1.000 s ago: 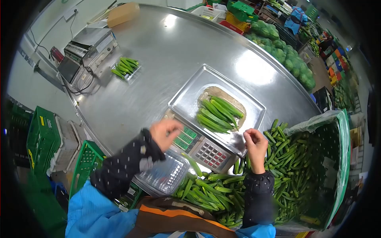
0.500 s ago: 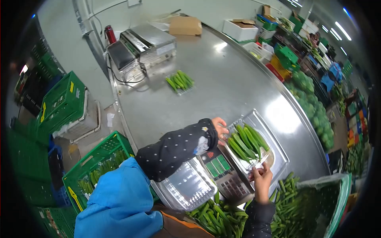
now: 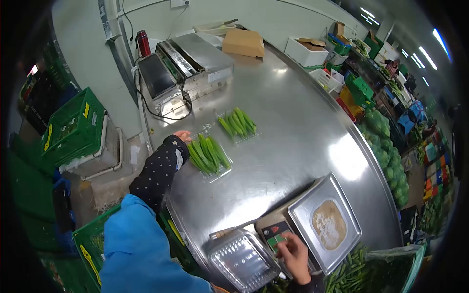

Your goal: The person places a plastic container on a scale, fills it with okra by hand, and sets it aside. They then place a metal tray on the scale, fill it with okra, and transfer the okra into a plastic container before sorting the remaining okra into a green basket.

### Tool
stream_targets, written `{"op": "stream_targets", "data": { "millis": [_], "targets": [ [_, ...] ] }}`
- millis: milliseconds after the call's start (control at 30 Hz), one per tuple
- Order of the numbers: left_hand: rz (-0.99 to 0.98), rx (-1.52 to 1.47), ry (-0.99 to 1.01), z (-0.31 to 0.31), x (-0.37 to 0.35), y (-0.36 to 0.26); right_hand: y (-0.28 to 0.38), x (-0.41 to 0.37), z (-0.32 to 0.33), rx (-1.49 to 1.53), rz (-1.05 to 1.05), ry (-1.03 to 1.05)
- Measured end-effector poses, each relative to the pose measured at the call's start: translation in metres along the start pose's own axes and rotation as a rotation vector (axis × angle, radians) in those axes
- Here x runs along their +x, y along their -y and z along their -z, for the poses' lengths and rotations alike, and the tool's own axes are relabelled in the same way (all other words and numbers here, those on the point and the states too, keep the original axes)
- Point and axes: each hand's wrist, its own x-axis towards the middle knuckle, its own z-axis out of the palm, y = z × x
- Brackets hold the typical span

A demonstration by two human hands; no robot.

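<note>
My left hand (image 3: 182, 136) is at the upper left corner of a clear tray of green okra pods (image 3: 207, 154), its fingers closed on the rim and partly hidden by the sleeve. Beside it on the metal table lies a second tray of okra (image 3: 237, 123). My right hand (image 3: 294, 255) is over the green display area of the scale, fingers bent and apart, with nothing visible in them. The scale's metal pan (image 3: 349, 219) carries no tray and has a whitish-brown patch. Empty clear trays (image 3: 244, 260) are stacked left of the scale.
A wrapping machine (image 3: 188, 66), a red flask (image 3: 143, 43) and a cardboard box (image 3: 243, 43) stand at the table's back. Green crates (image 3: 73, 128) are at the left. Loose okra (image 3: 348, 273) lies at the lower right. Netted green vegetables (image 3: 386, 151) are beyond the table's right edge.
The okra tray has moved with my left hand from the scale to the table beside the other tray. My right hand has left the tray and moved to the scale's display area.
</note>
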Motion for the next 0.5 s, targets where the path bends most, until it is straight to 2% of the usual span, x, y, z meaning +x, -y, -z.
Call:
{"op": "stream_targets", "data": {
  "millis": [33, 100, 167, 200, 233, 267, 300, 333, 400, 433, 500],
  "targets": [
    [-0.060, -0.020, -0.029, -0.003, 0.011, 0.006, 0.008, -0.012, -0.002, 0.096, -0.141, -0.040],
    [-0.176, -0.058, -0.095, -0.006, 0.026, 0.016, -0.009, -0.027, -0.002, 0.103, -0.193, -0.081],
    [-0.288, -0.092, -0.167, -0.010, 0.034, 0.025, 0.013, -0.040, -0.006, 0.018, -0.217, -0.071],
    [-0.198, 0.005, -0.270, -0.019, 0.042, 0.025, 0.017, -0.043, -0.012, -0.112, -0.056, -0.124],
    [-0.244, 0.073, -0.417, -0.024, 0.050, 0.026, 0.022, -0.047, -0.017, -0.095, -0.069, -0.146],
    [-0.287, 0.143, -0.562, -0.031, 0.054, 0.031, 0.029, -0.049, -0.016, -0.340, 0.053, -0.102],
    [-0.326, 0.398, -0.526, -0.037, 0.025, 0.011, 0.038, -0.050, -0.014, -0.583, 0.174, -0.051],
    [-0.367, 0.653, -0.484, -0.043, -0.020, -0.028, 0.042, -0.053, -0.015, -0.580, 0.165, -0.042],
    [-0.328, 1.067, -0.208, -0.060, -0.083, -0.054, 0.046, -0.056, -0.020, -0.694, 0.314, 0.006],
    [-0.328, 1.076, -0.201, -0.065, -0.100, -0.055, 0.044, -0.061, -0.023, -0.686, 0.309, 0.005],
    [-0.113, 1.215, 0.012, -0.069, -0.122, -0.052, 0.035, -0.076, -0.029, -0.798, 0.235, 0.207]
  ]
}}
